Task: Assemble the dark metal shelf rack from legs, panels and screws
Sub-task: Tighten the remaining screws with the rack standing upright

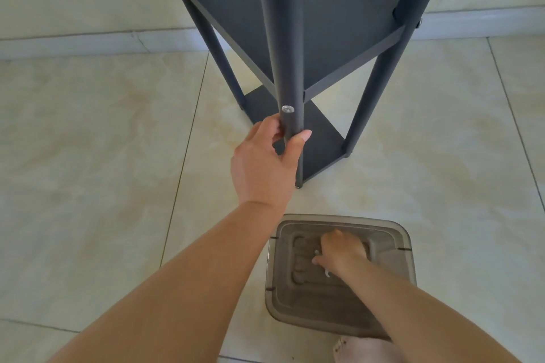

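My left hand [267, 162] wraps the near leg [287, 68] of the dark metal rack [295, 23], which stands upright on the glossy tiled floor [103, 127]. My right hand [342, 250] is down in the smoky translucent plastic box [389, 289], fingers curled as if pinching a small silvery screw, though I cannot tell for sure. I'd keep the smooth round tube steady just below its shiny screw head [287, 109], lift one screw cleanly, and seat it square against the matte, flat-edged panels before turning.
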